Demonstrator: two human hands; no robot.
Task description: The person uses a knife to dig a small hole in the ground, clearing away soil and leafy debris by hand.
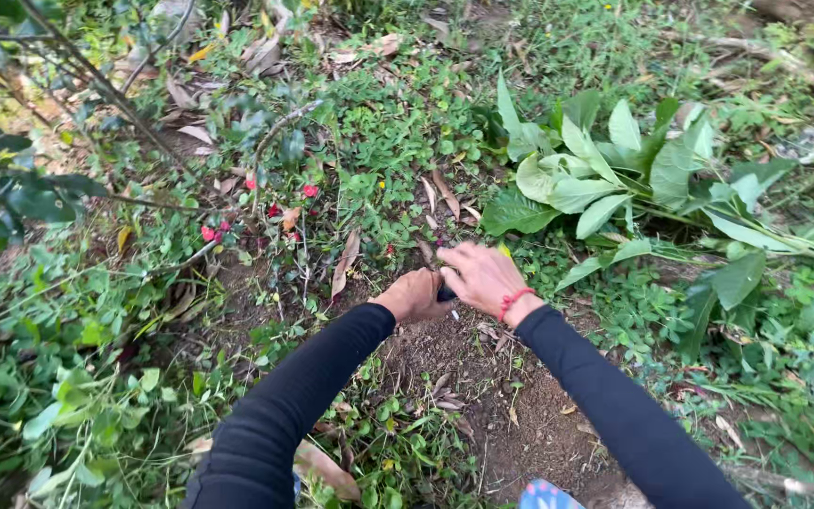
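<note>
Both my hands meet low over the bare soil patch (482,377): left hand (414,295) and right hand (484,278) wrapped tight round a small dark tool (446,293). I'd keep wrists steady, clear of the weeds (398,141).

Small dark object (446,294) mostly hidden between left hand (414,295) and right hand (482,276), its kind unclear, patterned blue item (546,494) cut off by bottom edge, both sleeves cropped there
</note>
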